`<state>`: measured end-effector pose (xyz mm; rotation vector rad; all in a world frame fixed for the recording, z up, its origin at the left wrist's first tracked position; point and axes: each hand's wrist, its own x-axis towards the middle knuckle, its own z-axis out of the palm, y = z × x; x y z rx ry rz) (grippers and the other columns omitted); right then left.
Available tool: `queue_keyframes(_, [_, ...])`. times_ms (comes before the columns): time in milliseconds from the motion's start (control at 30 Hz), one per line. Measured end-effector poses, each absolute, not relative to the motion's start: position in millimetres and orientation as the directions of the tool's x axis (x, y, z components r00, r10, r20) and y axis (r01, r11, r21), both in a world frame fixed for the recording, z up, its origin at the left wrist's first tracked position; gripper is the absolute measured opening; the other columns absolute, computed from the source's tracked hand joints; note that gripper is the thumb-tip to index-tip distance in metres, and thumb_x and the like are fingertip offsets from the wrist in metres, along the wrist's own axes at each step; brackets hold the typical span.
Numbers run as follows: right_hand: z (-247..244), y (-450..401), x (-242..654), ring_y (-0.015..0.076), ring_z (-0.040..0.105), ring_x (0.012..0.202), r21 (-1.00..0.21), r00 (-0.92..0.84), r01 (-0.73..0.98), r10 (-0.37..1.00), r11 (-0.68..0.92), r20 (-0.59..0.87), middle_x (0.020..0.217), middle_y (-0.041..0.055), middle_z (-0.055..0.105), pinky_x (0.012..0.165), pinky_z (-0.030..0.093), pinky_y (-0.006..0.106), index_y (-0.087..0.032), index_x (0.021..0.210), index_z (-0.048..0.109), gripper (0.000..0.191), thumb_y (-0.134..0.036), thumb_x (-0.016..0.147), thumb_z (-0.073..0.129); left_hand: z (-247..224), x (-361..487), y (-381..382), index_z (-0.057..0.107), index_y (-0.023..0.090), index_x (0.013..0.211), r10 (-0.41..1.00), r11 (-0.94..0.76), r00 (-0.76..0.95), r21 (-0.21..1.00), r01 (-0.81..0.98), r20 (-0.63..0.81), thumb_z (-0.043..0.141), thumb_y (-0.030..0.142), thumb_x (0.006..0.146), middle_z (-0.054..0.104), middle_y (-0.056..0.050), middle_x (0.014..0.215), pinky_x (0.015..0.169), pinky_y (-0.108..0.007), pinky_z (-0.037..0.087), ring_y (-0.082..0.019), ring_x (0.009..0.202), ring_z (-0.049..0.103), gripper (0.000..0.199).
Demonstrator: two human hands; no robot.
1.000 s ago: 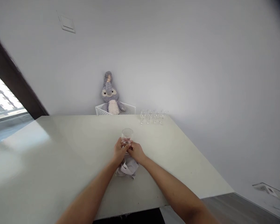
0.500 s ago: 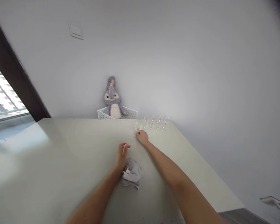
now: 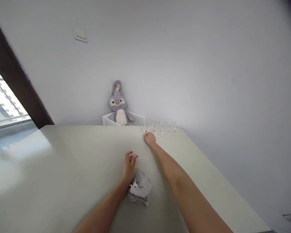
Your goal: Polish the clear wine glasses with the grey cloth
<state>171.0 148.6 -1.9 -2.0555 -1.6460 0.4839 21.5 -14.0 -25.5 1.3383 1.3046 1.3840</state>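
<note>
Left of the row [image 3: 167, 128], my right hand [image 3: 150, 138] grips a glass [image 3: 146, 128]; sideways drift could topple neighbours. My left hand [image 3: 129, 164] is open.

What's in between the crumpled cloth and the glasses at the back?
The right forearm slants between the cloth and the glasses, over the pale tabletop. The head view shows it.

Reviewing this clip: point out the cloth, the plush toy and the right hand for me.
Cloth [image 3: 141, 187]: head view, on its crumpled middle.
Plush toy [image 3: 121, 117]: head view, on its pale belly.
Right hand [image 3: 150, 138]: head view, on the back of the hand.
</note>
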Motion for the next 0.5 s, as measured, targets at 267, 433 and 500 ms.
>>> queue_keyframes(267, [1,134,178,0.0186,0.054,0.093,-0.664,0.217,0.737,0.975,-0.128,0.053,0.1,0.0098,0.06,0.076,0.038,0.027,-0.015,0.097,0.058,0.027,-0.03,0.081,0.041,-25,23,-14,0.043,0.02,0.099,0.977,-0.15,-0.145,0.988,0.045,0.155,0.048,0.036,0.077,0.064,-0.005,0.084,0.071,-0.032,0.04,-0.017,0.074,0.057,0.027])
queue_keyframes(433, [-1,81,186,0.0119,0.054,0.063,-0.757,0.098,0.65,0.995,-0.065,-0.002,0.079,0.0065,0.063,0.058,0.04,0.022,-0.013,0.087,0.059,0.035,-0.035,0.084,0.032,-24,23,-12,0.044,0.02,0.099,0.977,-0.129,-0.167,0.991,0.034,0.133,0.049,0.032,0.076,0.065,-0.004,0.084,0.074,-0.032,0.04,-0.016,0.075,0.058,0.027])
queue_keyframes(500, [-1,48,186,0.0097,0.049,0.05,-0.787,0.007,0.615,0.999,-0.042,-0.047,0.069,0.0042,0.062,0.05,0.038,0.021,-0.013,0.082,0.061,0.039,-0.041,0.084,0.033,-28,23,-9,0.045,0.02,0.099,0.972,-0.128,-0.2,0.992,-0.012,0.123,0.049,0.031,0.076,0.065,-0.004,0.083,0.075,-0.032,0.041,-0.015,0.076,0.058,0.026])
